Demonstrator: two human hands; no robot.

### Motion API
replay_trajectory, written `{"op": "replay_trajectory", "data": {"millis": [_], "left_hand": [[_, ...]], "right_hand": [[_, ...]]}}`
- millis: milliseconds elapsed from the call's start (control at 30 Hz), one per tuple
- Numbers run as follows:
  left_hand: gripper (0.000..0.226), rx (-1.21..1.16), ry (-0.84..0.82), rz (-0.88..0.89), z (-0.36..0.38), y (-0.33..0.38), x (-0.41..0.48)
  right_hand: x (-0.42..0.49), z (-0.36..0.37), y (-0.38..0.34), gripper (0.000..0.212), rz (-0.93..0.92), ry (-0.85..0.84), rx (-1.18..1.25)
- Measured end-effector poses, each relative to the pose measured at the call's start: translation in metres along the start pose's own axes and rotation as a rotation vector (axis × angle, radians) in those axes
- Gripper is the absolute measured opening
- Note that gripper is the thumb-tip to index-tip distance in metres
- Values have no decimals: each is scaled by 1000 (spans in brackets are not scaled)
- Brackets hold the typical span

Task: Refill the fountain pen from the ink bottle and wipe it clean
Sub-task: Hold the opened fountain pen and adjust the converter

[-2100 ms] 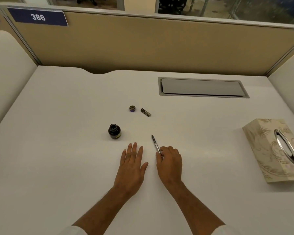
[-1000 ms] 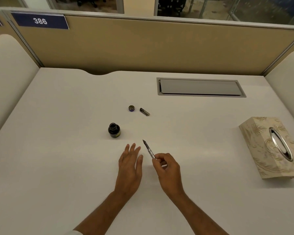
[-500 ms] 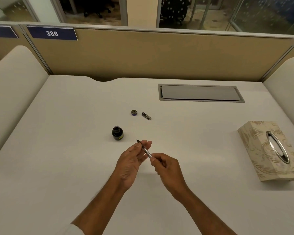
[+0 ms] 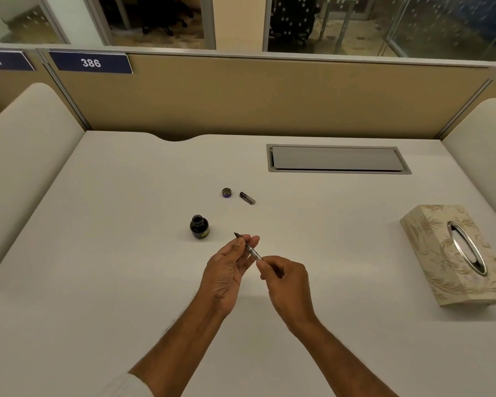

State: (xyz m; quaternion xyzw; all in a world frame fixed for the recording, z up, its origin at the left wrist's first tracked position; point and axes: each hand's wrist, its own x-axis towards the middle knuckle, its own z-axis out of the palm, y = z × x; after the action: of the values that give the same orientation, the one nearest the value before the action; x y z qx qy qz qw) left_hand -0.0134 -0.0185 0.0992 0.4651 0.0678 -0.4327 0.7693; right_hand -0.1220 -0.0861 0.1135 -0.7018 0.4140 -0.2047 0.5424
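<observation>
Left hand (image 4: pixel 226 273) and right hand (image 4: pixel 287 282) both pinch the fountain pen (image 4: pixel 251 250) between them.

pen (image 4: pixel 249 249) rear end hidden inside right hand (image 4: pixel 288 285), tissue box (image 4: pixel 453 253) clipped at right edge, ink bottle (image 4: pixel 199 227) label unreadable

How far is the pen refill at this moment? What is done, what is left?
Done: the ink bottle stands open, its lid lying farther back beside a small dark pen part. In hand: left hand and right hand both pinch the fountain pen, nib toward the bottle. Left: filling, then wiping; the tissue box sits untouched at the right.
</observation>
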Motion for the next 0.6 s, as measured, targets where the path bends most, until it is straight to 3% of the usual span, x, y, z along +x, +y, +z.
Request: {"op": "replay_trajectory", "data": {"millis": [67,200,333,467,600], "left_hand": [[20,-15,14,-4,0,0,-1],[22,-31,4,-26,-2,2,-4],[23,-32,-5,-34,-3,2,-7],[23,-13,-25,-33,-1,5,-10],[23,30,-38,-19,1,7,-11]], "right_hand": [[-2,-1,-2,11,15,27,48],[-2,-5,-6,26,259,-72,241],[-2,-6,-9,6,366,-29,423],[-3,-7,-15,17,485,-47,612],[-1,-7,-18,6,478,-29,658]]}}
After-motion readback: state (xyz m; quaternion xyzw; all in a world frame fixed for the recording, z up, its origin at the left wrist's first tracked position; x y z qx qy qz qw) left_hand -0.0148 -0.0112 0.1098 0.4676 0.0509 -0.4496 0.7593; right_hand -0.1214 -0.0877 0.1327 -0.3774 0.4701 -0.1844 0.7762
